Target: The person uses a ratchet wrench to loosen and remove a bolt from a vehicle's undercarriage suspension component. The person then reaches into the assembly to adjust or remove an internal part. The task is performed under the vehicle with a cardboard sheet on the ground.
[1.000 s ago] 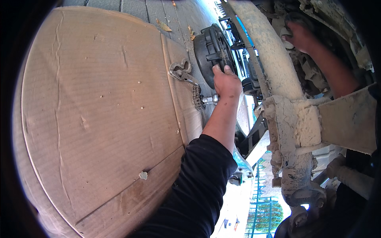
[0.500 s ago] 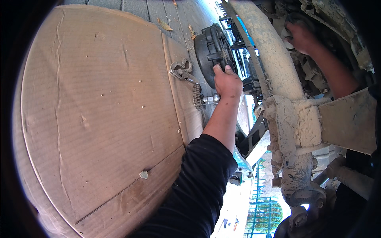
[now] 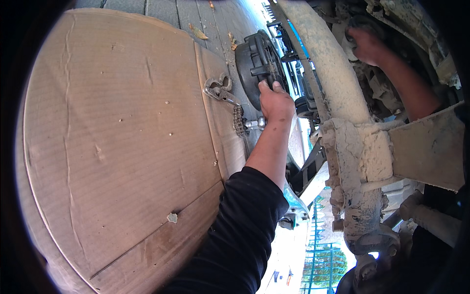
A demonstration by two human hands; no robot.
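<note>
My left hand (image 3: 275, 104) is closed on the near edge of a black round drain pan (image 3: 250, 68), which stands tilted beside the cardboard. Just by that wrist lie a chain wrench (image 3: 239, 121) with a bright metal end and a metal tool with two curved jaws (image 3: 215, 89). Up among the vehicle's underside parts, my right hand (image 3: 368, 45) has its fingers curled at a dark round part (image 3: 371, 24). A pale part shows beside those fingertips. The fingers' far side is hidden, so the exact hold is partly unseen.
A big cardboard sheet (image 3: 122, 161) covers the ground at left. A thick muddy axle tube (image 3: 333, 63) and a dirt-caked bracket (image 3: 426, 152) flank my right arm. Grey paving (image 3: 166, 12) with dry leaves lies beyond. A green fence (image 3: 323, 264) is in the background.
The view has shifted slightly, so the cardboard and tools sit a little further left. My left hand keeps its hold on the drain pan; my right hand stays at the dark round part.
</note>
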